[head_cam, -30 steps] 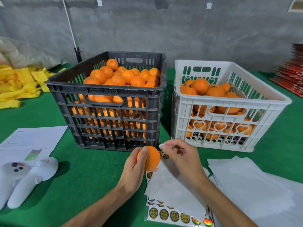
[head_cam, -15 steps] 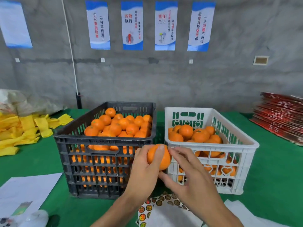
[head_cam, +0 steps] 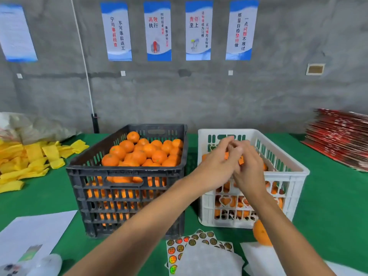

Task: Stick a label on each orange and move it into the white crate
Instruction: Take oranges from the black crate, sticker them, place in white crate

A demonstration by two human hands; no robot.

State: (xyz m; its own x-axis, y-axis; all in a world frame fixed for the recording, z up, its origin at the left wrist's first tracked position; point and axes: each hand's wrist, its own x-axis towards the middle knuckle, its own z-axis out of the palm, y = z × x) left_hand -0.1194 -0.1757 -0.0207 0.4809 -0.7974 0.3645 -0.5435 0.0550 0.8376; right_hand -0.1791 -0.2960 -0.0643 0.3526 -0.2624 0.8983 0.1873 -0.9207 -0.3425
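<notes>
A single head-worn wide-angle view is given, aimed forward and slightly downward from close behind the tabletop, so that the black crate and white crate are seen near, with the wall posters above.

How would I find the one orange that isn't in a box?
Look at the green table, then the white crate on the right side. The lone orange sits on the table at the crate's near corner, beside the right forearm, the only one outside both crates.
</notes>
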